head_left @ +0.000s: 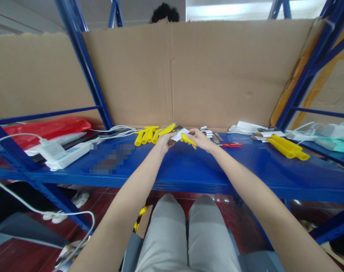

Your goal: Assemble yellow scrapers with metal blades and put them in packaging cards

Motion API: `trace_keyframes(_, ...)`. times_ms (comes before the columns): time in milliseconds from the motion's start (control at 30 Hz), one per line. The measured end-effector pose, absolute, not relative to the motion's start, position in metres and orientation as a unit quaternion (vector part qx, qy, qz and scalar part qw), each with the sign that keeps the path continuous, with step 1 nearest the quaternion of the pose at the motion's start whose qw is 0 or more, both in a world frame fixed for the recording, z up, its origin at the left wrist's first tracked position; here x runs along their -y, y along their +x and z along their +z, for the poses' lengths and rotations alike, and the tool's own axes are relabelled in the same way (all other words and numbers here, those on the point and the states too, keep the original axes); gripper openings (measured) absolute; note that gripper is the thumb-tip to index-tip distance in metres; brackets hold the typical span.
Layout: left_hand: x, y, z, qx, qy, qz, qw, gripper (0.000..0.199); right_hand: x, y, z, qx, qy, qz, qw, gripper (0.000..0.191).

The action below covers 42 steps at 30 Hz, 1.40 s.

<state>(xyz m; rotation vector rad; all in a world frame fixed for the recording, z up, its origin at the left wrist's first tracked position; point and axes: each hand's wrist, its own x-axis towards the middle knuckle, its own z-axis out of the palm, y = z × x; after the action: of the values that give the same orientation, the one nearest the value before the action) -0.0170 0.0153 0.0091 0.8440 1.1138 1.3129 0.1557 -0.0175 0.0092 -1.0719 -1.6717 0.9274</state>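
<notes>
In the head view, both bare hands met above a blue metal shelf [200, 170], in front of a tall brown cardboard panel [223, 75]. The left hand [163, 141] was closed around the edge of a small black-and-white printed card [181, 133]. A long yellow piece [166, 129] showed just beyond its fingers, though whether they gripped that too, I cannot tell. The right hand [202, 139] had a short, rounded yellow plastic piece [189, 140] pinched in its fingers. That short piece lay between the hands, to the left of the right palm and nearer to the right hand; its long axis ran aslant, one end up and leftward at the card, the other down and rightward toward the wearer. Whether it touched the card or only overlapped it in view, I cannot tell. Left of the hands was a row of yellow T-shaped tubular pieces [145, 136]. On the right, a red-handled tool [231, 145] lay near some small white cards [207, 133], and well apart, toward the shelf's right end, yellow tubes [285, 148] were grouped side by side.
</notes>
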Motion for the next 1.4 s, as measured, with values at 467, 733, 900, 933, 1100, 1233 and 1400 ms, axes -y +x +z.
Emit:
trace_keyframes(467,-0.029,-0.025,0.003,-0.464,0.292,0.615,0.566,0.040,0.023,0.166,0.018,0.680,-0.454,0.408,0.407,0.010)
trace_keyframes(733,-0.020,-0.019,0.007,-0.437,0.271,0.647,0.563,0.025,0.023,0.178,0.024,0.688,-0.443,0.442,0.368,0.016)
trace_keyframes(900,-0.009,-0.016,0.012,-0.464,0.263,0.665,0.523,0.037,0.023,0.188,0.027,0.708,-0.430,0.449,0.336,0.020)
trace_keyframes(933,-0.007,-0.016,0.013,-0.464,0.268,0.664,0.521,0.036,0.023,0.189,0.027,0.707,-0.430,0.454,0.330,0.021)
trace_keyframes(1100,-0.007,-0.014,0.013,-0.475,0.293,0.659,0.504,0.024,0.024,0.186,0.027,0.688,-0.428,0.489,0.322,0.020)
trace_keyframes(1233,-0.011,-0.014,0.009,-0.457,0.323,0.652,0.512,0.022,0.025,0.180,0.026,0.673,-0.420,0.507,0.337,0.025)
trace_keyframes(1400,-0.012,-0.015,0.006,-0.447,0.379,0.607,0.536,0.025,0.025,0.177,0.022,0.676,-0.391,0.528,0.333,0.038)
